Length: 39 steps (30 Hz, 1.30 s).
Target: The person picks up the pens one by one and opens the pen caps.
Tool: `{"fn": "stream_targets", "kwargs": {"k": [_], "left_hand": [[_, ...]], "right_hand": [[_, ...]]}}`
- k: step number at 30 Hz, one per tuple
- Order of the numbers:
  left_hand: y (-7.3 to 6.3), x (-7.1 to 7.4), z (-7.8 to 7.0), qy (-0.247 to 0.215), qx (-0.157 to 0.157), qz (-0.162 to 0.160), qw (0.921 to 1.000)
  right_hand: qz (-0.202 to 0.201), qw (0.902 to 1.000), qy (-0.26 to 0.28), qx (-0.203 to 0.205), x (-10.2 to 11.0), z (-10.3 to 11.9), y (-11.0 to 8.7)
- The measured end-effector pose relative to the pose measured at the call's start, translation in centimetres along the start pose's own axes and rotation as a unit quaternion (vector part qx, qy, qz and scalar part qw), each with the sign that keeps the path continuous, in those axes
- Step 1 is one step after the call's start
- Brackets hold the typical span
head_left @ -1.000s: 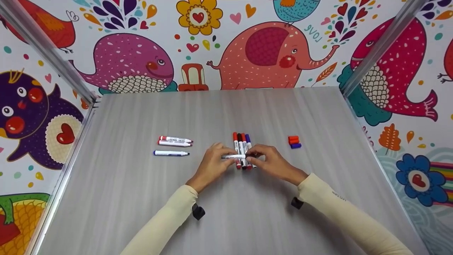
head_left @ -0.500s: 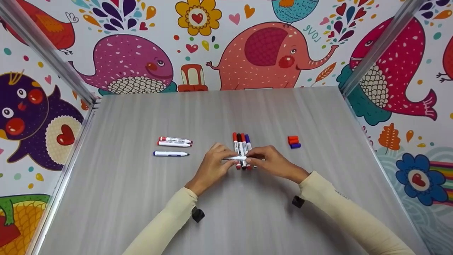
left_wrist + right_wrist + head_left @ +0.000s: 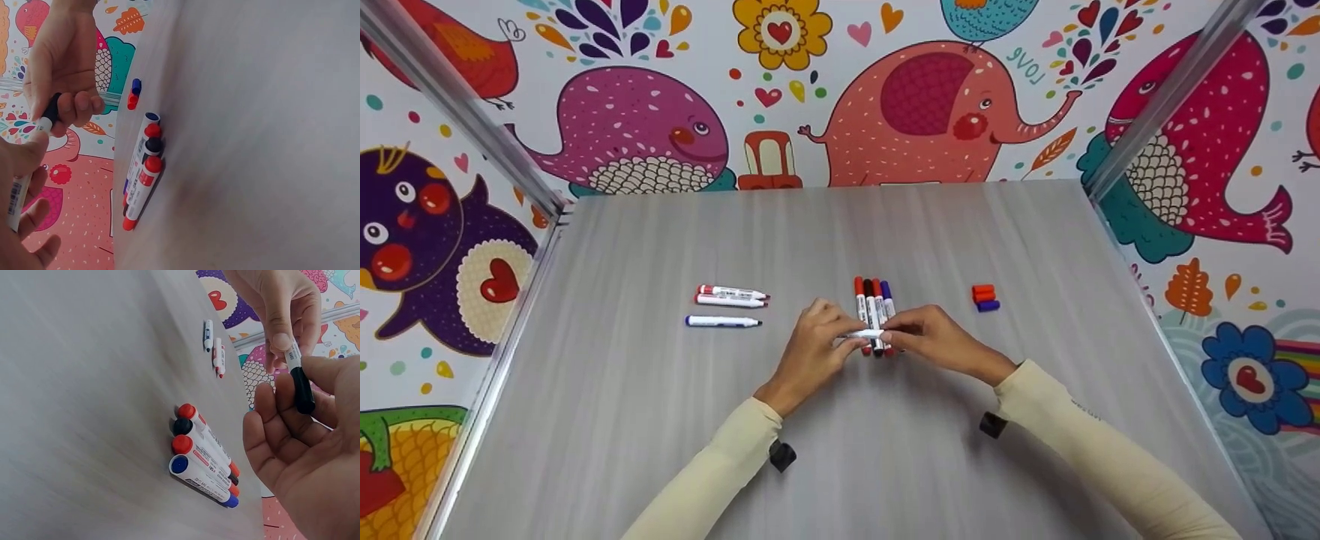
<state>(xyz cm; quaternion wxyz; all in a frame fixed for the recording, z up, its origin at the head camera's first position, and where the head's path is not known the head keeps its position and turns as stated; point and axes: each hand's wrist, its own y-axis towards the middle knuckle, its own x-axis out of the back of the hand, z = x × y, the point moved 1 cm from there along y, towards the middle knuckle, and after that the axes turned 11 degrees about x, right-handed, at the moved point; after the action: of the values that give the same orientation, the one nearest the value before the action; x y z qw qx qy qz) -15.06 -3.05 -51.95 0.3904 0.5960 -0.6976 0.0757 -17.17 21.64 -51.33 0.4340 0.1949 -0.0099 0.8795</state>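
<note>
My left hand [image 3: 808, 351] grips the white barrel of a whiteboard marker [image 3: 292, 354] held crosswise above the table. At its other end, my right hand [image 3: 943, 343] pinches the black cap [image 3: 302, 391] between thumb and fingers. Cap and barrel are in line and meet in both wrist views; how tightly they fit I cannot tell. Right below the hands lies a row of several capped markers [image 3: 873, 307], side by side, with red, black, red and blue caps. My hands partly cover their near ends in the head view.
Three uncapped markers lie to the left: two red markers [image 3: 731, 301] close together and a blue marker [image 3: 724, 322] nearer me. To the right sit two red caps [image 3: 983, 293] and a blue cap [image 3: 988, 306]. Patterned walls stand around the grey table [image 3: 840, 232].
The right fingers have shifted slightly left along the held marker, and the black cap that showed at them is now covered in the head view. Everything on the table stays where it was.
</note>
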Motion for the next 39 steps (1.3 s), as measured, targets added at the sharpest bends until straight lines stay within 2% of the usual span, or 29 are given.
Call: {"fn": "stream_targets", "kwargs": {"k": [5, 9, 14, 19, 25, 33, 39], "left_hand": [[0.2, 0.0, -0.2, -0.011, -0.006, -0.006, 0.9999], [0.2, 0.0, -0.3, -0.022, 0.003, -0.001, 0.9998], [0.3, 0.0, -0.7, -0.034, 0.016, 0.007, 0.9993], [0.5, 0.0, -1.1, -0.028, 0.015, 0.007, 0.9995], [0.6, 0.1, -1.2, -0.03, 0.024, 0.02, 0.999], [0.6, 0.3, -1.3, -0.036, 0.043, 0.046, 0.9974], [0.7, 0.6, -1.1, -0.058, 0.065, 0.064, 0.9941]], "right_hand": [[-0.014, 0.9996, -0.02, 0.017, 0.0, 0.3, 0.0], [-0.017, 0.9977, -0.046, 0.046, -0.1, 0.4, -0.2], [-0.024, 0.9914, -0.086, 0.095, -0.1, 0.3, -0.4], [-0.033, 0.9848, -0.107, 0.133, -0.3, 0.2, -0.5], [-0.042, 0.9744, -0.139, 0.171, -0.5, 0.3, -0.7], [-0.05, 0.9552, -0.166, 0.239, -1.0, -0.1, -0.5], [-0.046, 0.943, -0.192, 0.267, -1.3, -0.1, -0.3]]}}
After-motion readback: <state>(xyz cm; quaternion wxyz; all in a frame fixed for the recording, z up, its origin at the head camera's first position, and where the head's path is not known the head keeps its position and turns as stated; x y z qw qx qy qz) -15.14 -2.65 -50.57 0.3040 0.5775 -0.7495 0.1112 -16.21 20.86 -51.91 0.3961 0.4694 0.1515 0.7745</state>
